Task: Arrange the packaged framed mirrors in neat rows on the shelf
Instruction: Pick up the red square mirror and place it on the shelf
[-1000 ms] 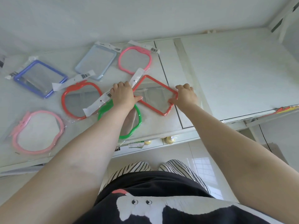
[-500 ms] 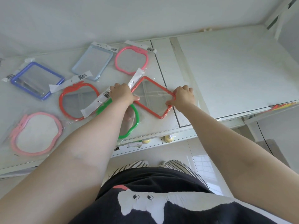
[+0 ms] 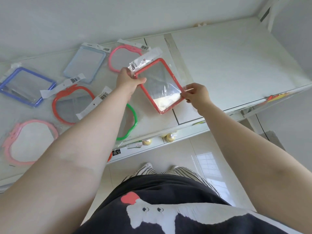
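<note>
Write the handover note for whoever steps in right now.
Left hand grips the red square mirror at its top-left corner; right hand pinches its right edge.
Six mirrors lie on the shelf, left of the held one: blue, pale blue, pink, red round, green, light pink.
Rows are loose. Left: set the red square down, straighten all.

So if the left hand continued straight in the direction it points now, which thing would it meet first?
Probably the pink rounded packaged mirror. The left hand, gripping the red rectangular packaged mirror at its corner, points up and away toward it. Depth is unclear, so the hand might pass above it.
</note>
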A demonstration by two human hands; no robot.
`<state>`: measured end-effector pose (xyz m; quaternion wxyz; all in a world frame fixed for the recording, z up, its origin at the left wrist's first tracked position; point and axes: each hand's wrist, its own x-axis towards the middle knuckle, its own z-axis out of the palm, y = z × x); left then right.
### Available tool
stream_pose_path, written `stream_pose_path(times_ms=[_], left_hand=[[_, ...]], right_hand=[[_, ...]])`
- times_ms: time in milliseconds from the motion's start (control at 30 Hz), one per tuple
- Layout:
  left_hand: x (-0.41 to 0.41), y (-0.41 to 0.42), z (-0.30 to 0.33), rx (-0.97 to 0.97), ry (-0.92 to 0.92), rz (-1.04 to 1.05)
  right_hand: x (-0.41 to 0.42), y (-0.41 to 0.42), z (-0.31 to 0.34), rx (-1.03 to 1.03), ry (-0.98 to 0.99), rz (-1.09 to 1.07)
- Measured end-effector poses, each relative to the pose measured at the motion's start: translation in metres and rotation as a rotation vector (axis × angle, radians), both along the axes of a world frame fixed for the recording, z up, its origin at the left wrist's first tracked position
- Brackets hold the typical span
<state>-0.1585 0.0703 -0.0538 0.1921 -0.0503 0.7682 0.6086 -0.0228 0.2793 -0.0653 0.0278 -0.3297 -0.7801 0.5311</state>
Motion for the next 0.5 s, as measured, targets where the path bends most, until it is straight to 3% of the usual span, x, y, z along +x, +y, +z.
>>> stream_pose_path(times_ms=[100, 167, 367, 500], left_hand=[[0.02, 0.029, 0.005, 0.238, -0.04, -0.009], [0.034, 0.043, 0.005, 0.299, -0.086, -0.063], [0.097, 0.107, 0.005, 0.172, -0.258, -0.334], [0.138, 0.157, 0.007, 0.19, -0.255, -0.356]], right_hand=[[0.014, 0.016, 0.005, -0.076, 0.028, -0.112], [0.023, 0.026, 0.008, -0.102, 0.038, -0.172], [0.067, 0.076, 0.01, -0.149, 0.048, -0.368], [0.108, 0.116, 0.012, -0.139, 0.059, -0.447]])
